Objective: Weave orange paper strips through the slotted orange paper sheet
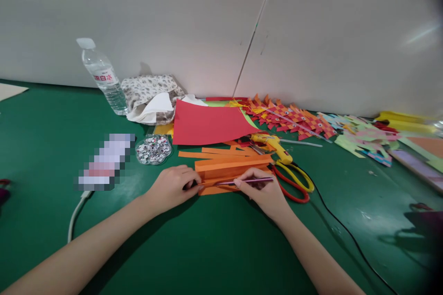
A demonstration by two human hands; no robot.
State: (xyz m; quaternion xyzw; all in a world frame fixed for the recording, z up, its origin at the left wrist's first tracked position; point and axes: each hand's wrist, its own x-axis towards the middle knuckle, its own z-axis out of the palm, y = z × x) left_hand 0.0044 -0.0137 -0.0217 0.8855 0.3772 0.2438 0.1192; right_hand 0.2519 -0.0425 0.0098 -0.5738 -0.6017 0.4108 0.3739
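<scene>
Probably light and easily creased, the orange paper [233,166] is best held by its edges; one end is pinched by the left hand [176,186], a slim tool [260,180] by the right hand [265,194].

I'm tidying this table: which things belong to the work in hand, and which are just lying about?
In the work: folded orange paper, slim tool in the right hand; perhaps orange strips, scissors, glue gun.

Apparently lying about: water bottle, tissue pouch, white cable.
</scene>
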